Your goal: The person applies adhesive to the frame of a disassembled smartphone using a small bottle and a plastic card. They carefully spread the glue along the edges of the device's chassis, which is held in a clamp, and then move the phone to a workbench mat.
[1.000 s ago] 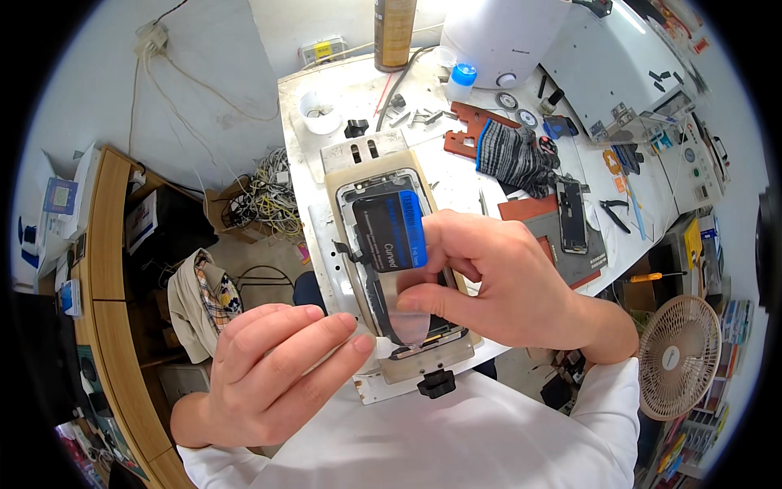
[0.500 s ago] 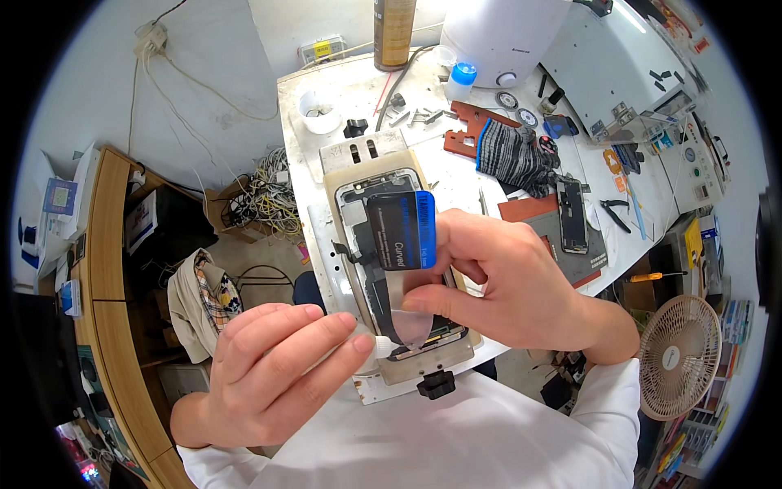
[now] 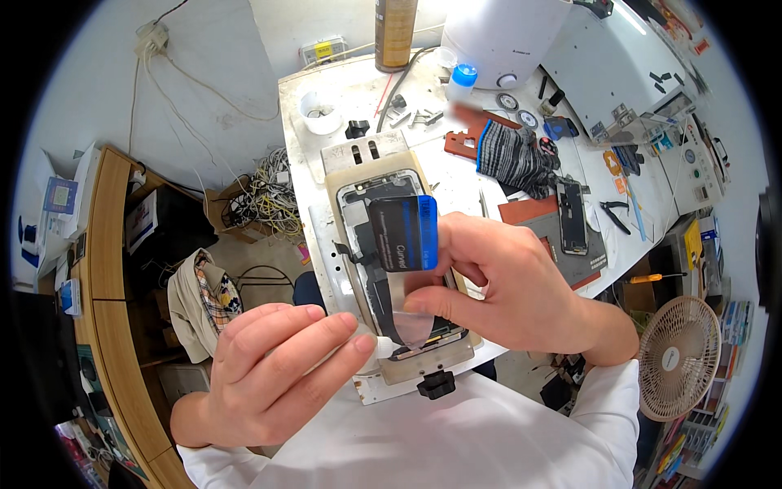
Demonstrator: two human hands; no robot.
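My right hand (image 3: 509, 285) grips a thin curved metal pry tool (image 3: 411, 322) with a black and blue handle (image 3: 399, 232). Its blade lies over the lower part of an opened phone (image 3: 358, 197), which sits in a metal clamping fixture (image 3: 365, 143) with a pale frame and black knobs. Curled fingers of my left hand (image 3: 285, 371) hold a small translucent white bottle (image 3: 381, 346), its nozzle at the phone's lower left edge beside the blade. Much of the bottle is hidden behind those fingers.
Behind the fixture stand a white cup (image 3: 320, 118), a tall can (image 3: 393, 37) and a white appliance (image 3: 489, 41). To the right lie a striped glove (image 3: 513, 159), a disassembled phone (image 3: 573, 216) and black pliers (image 3: 615, 213). A fan (image 3: 678, 359) stands lower right; tangled cables (image 3: 252, 200) lie left.
The pry tool and my right hand have shifted slightly to the right since a second ago. My left hand has stayed in place with the bottle.
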